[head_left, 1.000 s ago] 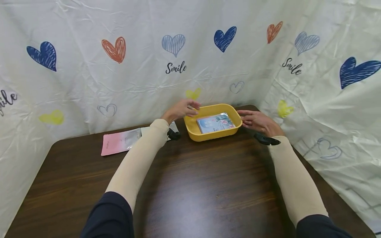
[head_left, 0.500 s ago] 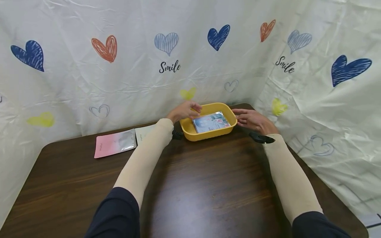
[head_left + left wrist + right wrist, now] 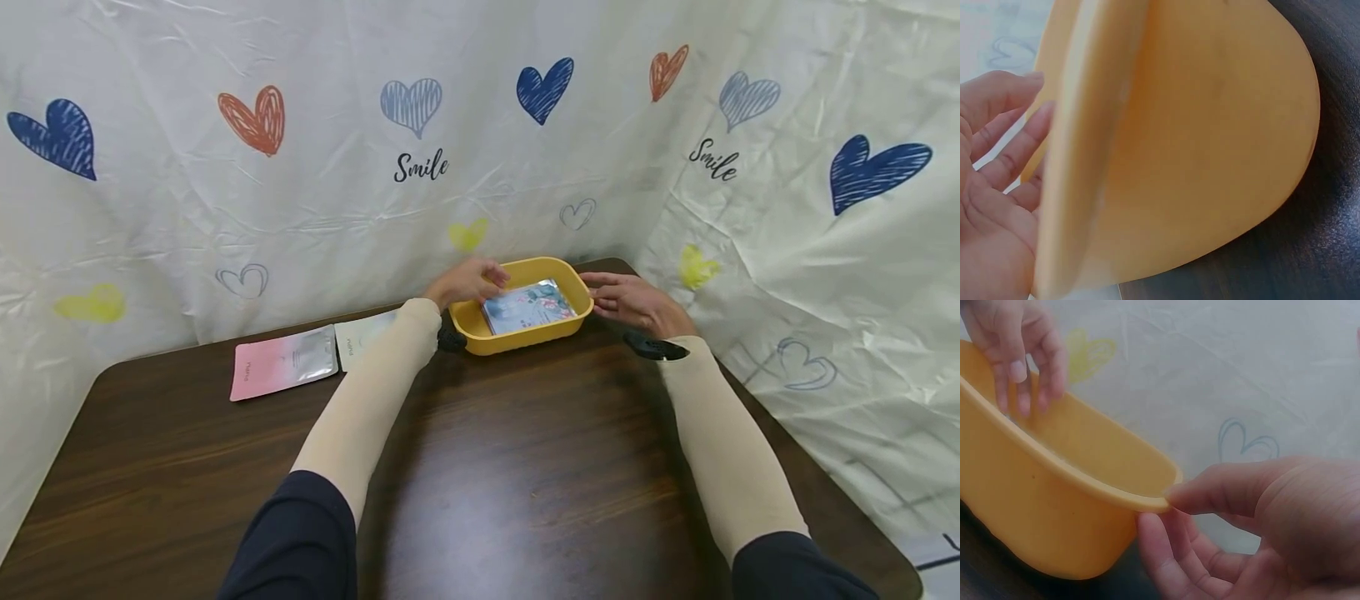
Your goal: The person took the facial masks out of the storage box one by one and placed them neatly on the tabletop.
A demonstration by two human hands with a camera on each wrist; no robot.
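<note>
A yellow plastic basin point(image 3: 525, 339) stands at the back of the table, with a flat blue floral sachet point(image 3: 528, 308) lying inside it. My left hand point(image 3: 468, 282) reaches over the basin's left end, fingers loosely bent and holding nothing. In the left wrist view, those fingers point(image 3: 1013, 156) show beyond the blurred rim. At the basin's right end is my right hand point(image 3: 637, 302). The right wrist view shows its thumb on the rim and its fingertips point(image 3: 1154, 534) just beneath, pinching the rim.
Left of the basin lie a pink and silver sachet point(image 3: 285, 363) and a whitish sachet point(image 3: 357, 337), the latter partly hidden by my left forearm. A white curtain point(image 3: 330, 200) printed with hearts hangs behind and right of the dark wooden table point(image 3: 495, 467).
My left hand has moved right, farther over the basin. The whole view has shifted, so the scene sits farther left, and more of the whitish sachet shows. My right hand stays at the basin's right end.
</note>
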